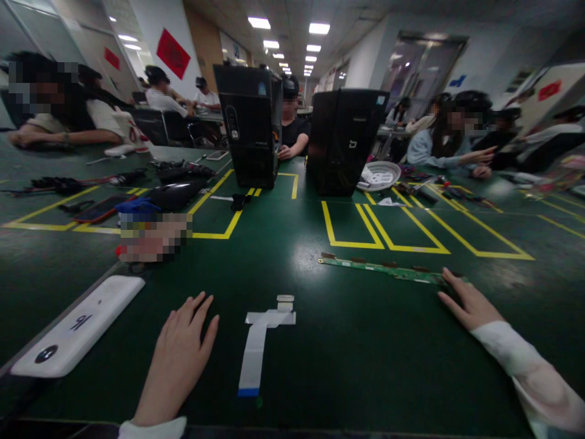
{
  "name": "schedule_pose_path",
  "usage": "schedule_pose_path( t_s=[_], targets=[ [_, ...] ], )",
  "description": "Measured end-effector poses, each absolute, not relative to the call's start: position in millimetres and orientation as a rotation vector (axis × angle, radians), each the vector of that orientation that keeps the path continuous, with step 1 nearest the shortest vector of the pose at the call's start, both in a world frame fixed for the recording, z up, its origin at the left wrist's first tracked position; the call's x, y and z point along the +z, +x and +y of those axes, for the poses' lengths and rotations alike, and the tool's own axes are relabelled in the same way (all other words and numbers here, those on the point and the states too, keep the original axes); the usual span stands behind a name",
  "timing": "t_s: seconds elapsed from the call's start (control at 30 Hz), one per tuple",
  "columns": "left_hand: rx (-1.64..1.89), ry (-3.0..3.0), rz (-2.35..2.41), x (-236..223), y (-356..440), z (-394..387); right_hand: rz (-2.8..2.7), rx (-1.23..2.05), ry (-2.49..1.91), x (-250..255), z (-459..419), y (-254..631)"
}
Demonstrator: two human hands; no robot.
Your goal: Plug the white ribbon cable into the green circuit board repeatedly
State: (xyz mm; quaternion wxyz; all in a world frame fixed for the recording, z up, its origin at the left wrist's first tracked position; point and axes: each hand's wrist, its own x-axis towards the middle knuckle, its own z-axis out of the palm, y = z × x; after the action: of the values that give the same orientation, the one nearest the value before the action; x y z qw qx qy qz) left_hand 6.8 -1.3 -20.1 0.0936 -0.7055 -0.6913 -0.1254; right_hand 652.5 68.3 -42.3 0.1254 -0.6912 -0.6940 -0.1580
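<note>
Across our green counter (365, 372), the left hand (180, 349) lies open; our right hand (476, 302), also loosely open, has fingertips at one end of the slim circuit board (379, 268), which could skid if pressed there. Between our hands, the flat cable (253, 353) could crease under a stray palm.

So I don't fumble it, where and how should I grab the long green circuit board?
Probably pinch the green circuit board by its long edges near its right end, coming from the right: it is a long, narrow strip lying flat, and your right hand is at that end.
</note>
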Motion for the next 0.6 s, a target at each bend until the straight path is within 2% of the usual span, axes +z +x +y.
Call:
schedule_pose_path(
  t_s=[0.3, 0.6],
  targets=[
    [-0.389, -2.085, -2.056, -20, 8, -2, -2.174, -0.307, -1.768, -27, 90, 503],
    [-0.411, -2.086, -2.074, -18, 9, -4, -2.377, -0.054, -1.397, -13, 94, 409]
  ],
)
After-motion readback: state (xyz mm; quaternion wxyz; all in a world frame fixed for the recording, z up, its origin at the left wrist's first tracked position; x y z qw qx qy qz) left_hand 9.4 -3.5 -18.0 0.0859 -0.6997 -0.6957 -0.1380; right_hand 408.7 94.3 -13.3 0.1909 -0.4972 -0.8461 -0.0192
